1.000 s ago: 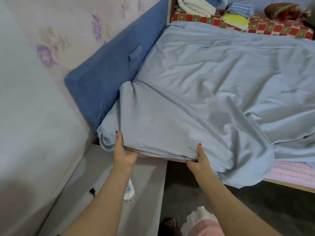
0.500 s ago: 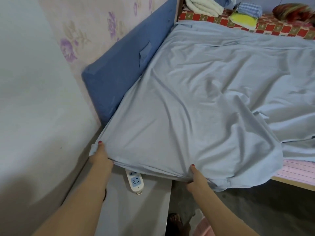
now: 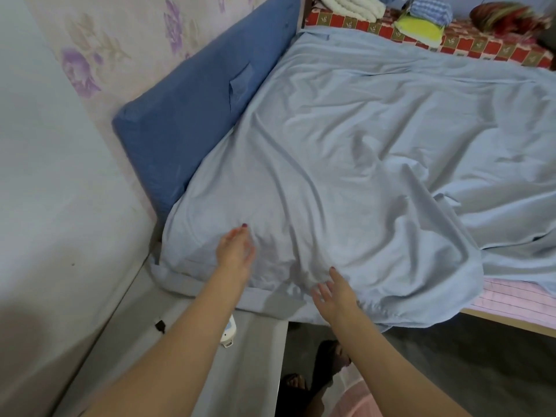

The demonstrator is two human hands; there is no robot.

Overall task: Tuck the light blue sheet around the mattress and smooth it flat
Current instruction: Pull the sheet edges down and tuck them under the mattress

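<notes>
Blue sheet [image 3: 346, 152] lies under both flat hands [image 3: 236, 248].

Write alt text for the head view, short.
Two bare hands, left hand and right hand, lie open on a wrinkled light blue sheet at a bed's near corner; a pink mattress edge shows uncovered at right.

view: one head camera only — worn by the person, nothing shared with a second view
facing: forward and steeply down onto the bed corner
nearness: close; both forearms enter from 6 o'clock
wide angle: bends the wall [image 3: 54, 182] at 9 o'clock
reach: light blue sheet [image 3: 346, 164] fills the centre — blue cushion [image 3: 192, 115] at 11 o'clock, folded laundry [image 3: 355, 4] at 12 o'clock, floor [image 3: 451, 371] at 5 o'clock
</notes>
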